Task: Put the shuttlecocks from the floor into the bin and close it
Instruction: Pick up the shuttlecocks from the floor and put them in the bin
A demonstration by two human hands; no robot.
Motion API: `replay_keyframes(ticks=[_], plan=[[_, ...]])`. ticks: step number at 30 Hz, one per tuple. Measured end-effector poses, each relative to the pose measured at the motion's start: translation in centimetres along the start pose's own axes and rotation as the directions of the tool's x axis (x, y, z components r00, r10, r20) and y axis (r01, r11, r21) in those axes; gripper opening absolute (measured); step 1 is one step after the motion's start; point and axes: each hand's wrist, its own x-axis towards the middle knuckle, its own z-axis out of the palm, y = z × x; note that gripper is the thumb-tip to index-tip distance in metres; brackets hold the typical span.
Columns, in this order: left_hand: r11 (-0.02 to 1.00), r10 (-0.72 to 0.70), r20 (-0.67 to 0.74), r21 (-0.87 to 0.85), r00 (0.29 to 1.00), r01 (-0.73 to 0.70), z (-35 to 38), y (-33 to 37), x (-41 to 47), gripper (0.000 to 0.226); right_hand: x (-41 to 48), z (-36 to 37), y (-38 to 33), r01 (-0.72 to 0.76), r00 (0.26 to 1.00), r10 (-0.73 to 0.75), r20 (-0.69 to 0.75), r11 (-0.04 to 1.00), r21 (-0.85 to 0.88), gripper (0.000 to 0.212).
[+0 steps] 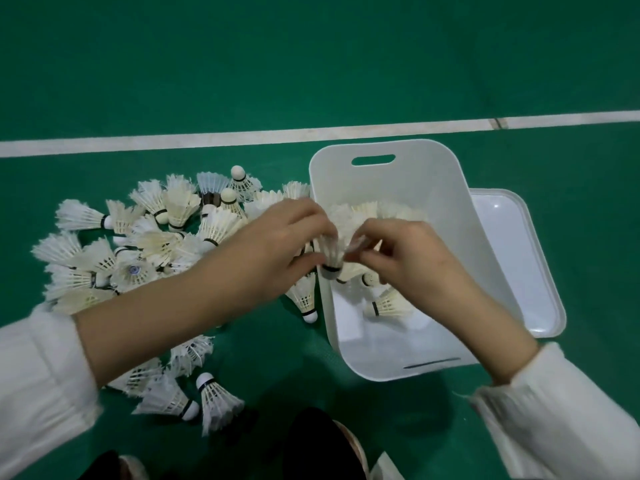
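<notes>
A white plastic bin (pixel 433 174) stands open on the green floor with several white feather shuttlecocks (pixel 391 303) inside. My left hand (pixel 280 240) and my right hand (pixel 412 258) meet over the bin's left wall. Between them they pinch one shuttlecock (pixel 330 258), cork end down: the left holds its base, the right pinches its feather tips. A big pile of shuttlecocks (pixel 156 237) lies on the floor left of the bin. A few more shuttlecocks (pixel 194 393) lie near me, under my left forearm.
The bin's white lid (pixel 516 265) lies flat on the floor, against the bin's right side. A white court line (pixel 242 136) crosses the floor behind the bin. My dark knees and shoes (pixel 311 452) show at the bottom edge.
</notes>
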Motion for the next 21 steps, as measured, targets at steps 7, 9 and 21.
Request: replay_keyframes(ticks=[7,9,21], plan=[[0.914,-0.394,0.237,0.205,0.888,0.351,-0.8,-5.8,-3.6,0.023,1.5,3.7,5.5,-0.229,0.947,0.264,0.185,0.955,-0.191,0.026],[0.870,-0.481,0.350,0.301,0.804,0.390,0.2,-7.5,-5.6,0.017,2.4,6.0,6.1,-0.198,0.937,0.253,0.240,0.953,-0.231,0.025],[0.740,-0.662,0.281,0.393,0.695,0.546,5.2,-12.7,-12.4,0.048,5.6,11.2,8.0,-0.139,0.936,0.273,0.223,0.866,-0.480,0.023]])
